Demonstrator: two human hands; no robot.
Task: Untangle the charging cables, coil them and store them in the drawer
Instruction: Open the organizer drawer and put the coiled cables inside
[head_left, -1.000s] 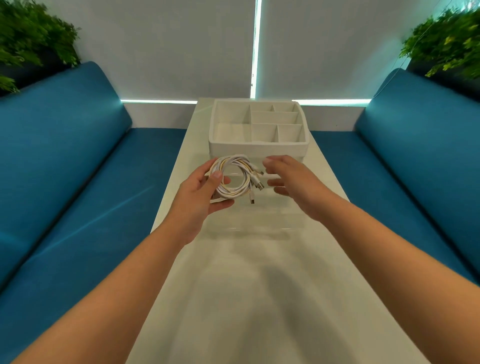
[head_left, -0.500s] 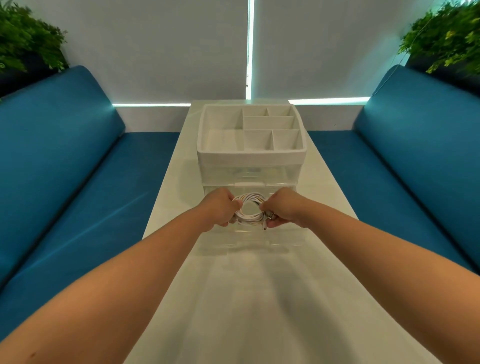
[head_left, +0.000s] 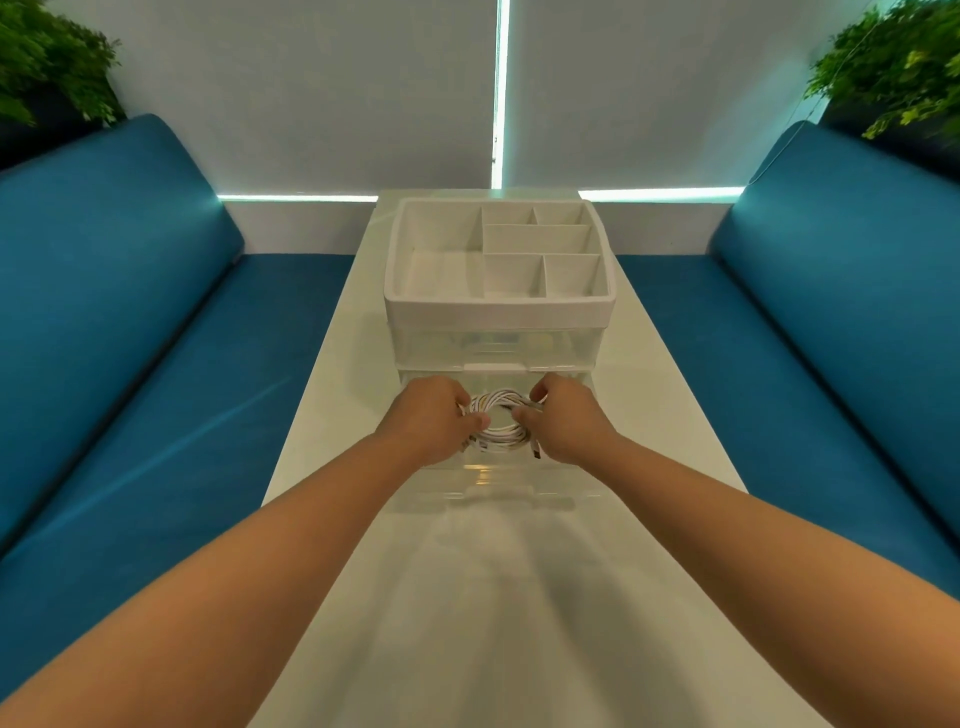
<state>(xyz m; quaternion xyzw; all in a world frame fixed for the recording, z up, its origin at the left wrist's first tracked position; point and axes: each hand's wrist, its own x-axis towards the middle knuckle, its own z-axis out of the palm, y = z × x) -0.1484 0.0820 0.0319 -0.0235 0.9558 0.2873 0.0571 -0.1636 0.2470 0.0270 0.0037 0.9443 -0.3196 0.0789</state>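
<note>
Head: cable coil (head_left: 500, 422) gripped between both hands.

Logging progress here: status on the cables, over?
Left hand and right hand both grip the coiled cables. Coil held inside the open clear drawer. Nothing in the way.

Both arms extended; left hand (head_left: 434, 418), right hand (head_left: 563, 418) curled, gripping.

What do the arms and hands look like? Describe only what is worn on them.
Nothing is worn. Both forearms are bare right to the bottom of the frame, with no sleeves showing. The left hand and right hand have no gloves, and no watch, bracelet or ring is visible.
</note>
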